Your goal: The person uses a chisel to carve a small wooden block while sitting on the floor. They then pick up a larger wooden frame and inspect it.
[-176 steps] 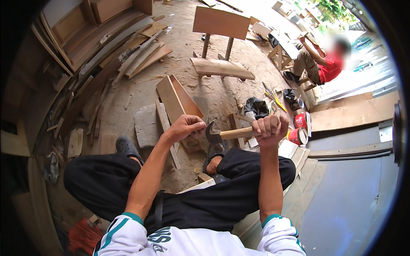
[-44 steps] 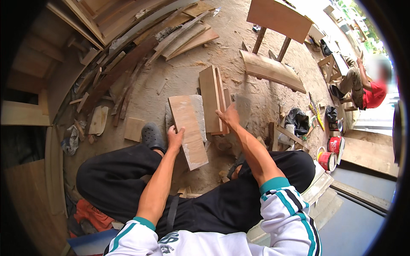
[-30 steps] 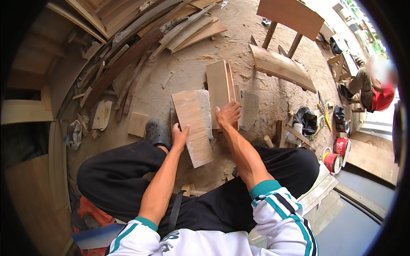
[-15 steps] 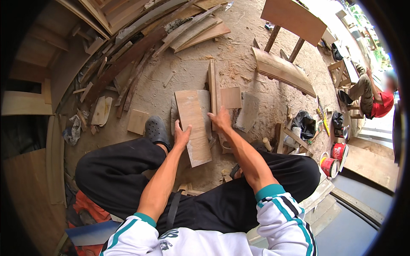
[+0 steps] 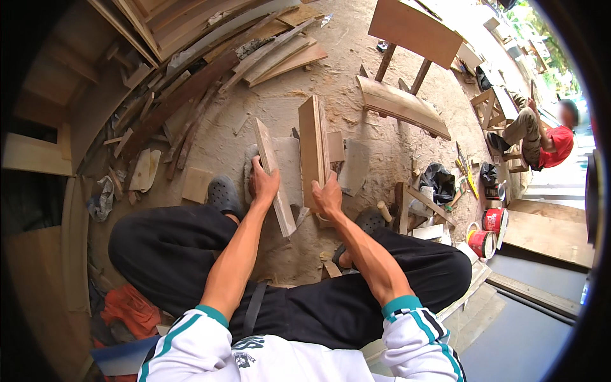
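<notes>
My left hand (image 5: 264, 183) is closed round a pale wooden board (image 5: 284, 213), which is tipped up on its long edge between my knees. In my right hand (image 5: 328, 196) is the near end of a second wooden board (image 5: 311, 143), longer and standing tilted, with its broad face toward the left. A gap separates the two boards. Between and behind them lies a grey slab (image 5: 290, 159) on the dusty ground. Just right of the second board, a small wood block (image 5: 335, 148) is partly hidden.
Scrap planks (image 5: 283, 57) are heaped at the far left. Beyond my right hand stands a wooden stand (image 5: 407, 105) with a raised panel (image 5: 417, 32). Paint cans (image 5: 482, 243) and a black plastic bag (image 5: 438, 183) lie right. A person in a red shirt (image 5: 557, 143) sits at the far right.
My left hand has turned its board from broad face up onto its edge. My right hand has tilted its board, so the broad side now shows. The whole view has shifted slightly.
</notes>
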